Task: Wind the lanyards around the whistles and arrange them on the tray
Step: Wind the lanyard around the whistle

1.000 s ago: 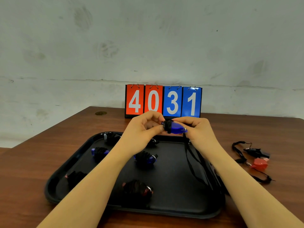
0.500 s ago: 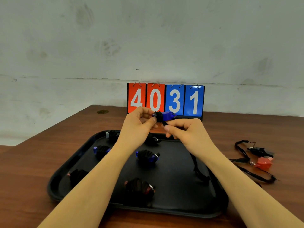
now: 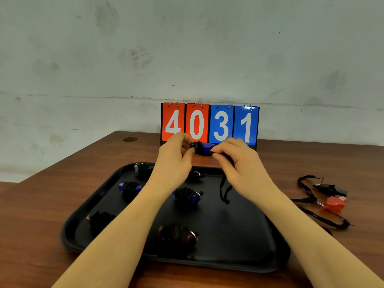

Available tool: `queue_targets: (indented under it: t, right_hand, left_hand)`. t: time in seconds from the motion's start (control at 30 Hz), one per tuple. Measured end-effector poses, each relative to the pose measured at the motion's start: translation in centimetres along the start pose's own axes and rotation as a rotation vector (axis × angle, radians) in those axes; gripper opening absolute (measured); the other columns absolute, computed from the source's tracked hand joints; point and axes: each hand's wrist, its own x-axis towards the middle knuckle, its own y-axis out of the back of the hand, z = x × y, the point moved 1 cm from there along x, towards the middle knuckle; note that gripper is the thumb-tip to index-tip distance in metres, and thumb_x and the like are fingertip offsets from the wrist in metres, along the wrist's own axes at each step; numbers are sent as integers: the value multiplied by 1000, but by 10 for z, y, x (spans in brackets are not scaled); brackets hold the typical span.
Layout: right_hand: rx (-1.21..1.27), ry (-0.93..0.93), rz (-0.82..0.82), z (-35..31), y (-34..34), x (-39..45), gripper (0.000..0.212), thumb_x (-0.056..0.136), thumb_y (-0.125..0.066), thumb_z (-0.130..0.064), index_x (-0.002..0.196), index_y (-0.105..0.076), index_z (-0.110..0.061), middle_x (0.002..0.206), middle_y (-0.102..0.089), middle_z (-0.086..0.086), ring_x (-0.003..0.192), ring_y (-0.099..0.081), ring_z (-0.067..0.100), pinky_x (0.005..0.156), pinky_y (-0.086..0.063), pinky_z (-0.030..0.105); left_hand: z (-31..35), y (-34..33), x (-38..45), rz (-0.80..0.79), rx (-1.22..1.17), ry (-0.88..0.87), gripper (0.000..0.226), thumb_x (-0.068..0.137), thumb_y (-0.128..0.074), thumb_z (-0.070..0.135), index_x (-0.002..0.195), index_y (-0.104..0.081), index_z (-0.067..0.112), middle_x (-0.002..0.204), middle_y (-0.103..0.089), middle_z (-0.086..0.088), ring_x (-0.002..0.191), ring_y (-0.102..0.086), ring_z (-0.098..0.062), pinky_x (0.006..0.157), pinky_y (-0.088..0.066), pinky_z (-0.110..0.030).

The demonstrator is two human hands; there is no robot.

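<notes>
Blue whistle held above the tray: left hand pinches its end, right hand pinches the limp cord; looks light, slick plastic, so grip the body ends

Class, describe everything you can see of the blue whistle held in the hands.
The blue whistle looks like glossy plastic and lies roughly level, held above the tray's far edge in front of the scoreboard. Black lanyard is wound around its middle. The left hand pinches its left end; the right hand holds the cord at its right end, and the loose tail hangs down toward the tray.
</notes>
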Motion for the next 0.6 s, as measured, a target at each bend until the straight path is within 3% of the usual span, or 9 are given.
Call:
queue_targets:
  t: [0.1,0.23,0.3,0.43,0.6]
  right_hand:
    - [-137,83,75,3,-5,0,22,89,-48,-17,98,-65,-7,108,-61,5,99,-58,15,82,-41,17]
    - [-154,64,119,2,-5,0,24,88,-47,-17,100,-65,-6,94,-67,7,83,-64,20,74,-48,24]
    - [-100,39,158,4,-4,0,22,89,-50,-16,100,-66,-5,91,-67,6,82,-62,17,75,-49,22]
    - [56,-64,205,7,0,2,14,87,-60,-8,97,-70,-9,85,-62,-7,77,-55,-3,78,-43,6]
    - [296,-305,162,8,4,2,12,84,-65,-13,91,-72,-18,80,-64,-15,83,-61,2,77,-51,15]
  left_hand:
    - [0,0,0,-22,-1,-25,17,89,-54,5,99,-52,19,82,-52,10,70,-53,-5,65,-44,-10]
    - [3,0,-1,-71,13,-86,17,89,-55,6,98,-52,20,85,-52,11,74,-53,-3,68,-42,-2]
    - [5,0,-3,-97,18,-124,18,89,-55,6,97,-51,22,88,-53,10,77,-52,-2,73,-40,0]
    - [5,1,-4,-145,20,-167,19,89,-55,6,97,-52,23,90,-53,12,81,-52,1,76,-39,2]
    - [6,1,-5,-194,18,-194,17,89,-56,8,97,-55,23,91,-56,13,85,-54,1,78,-39,1]
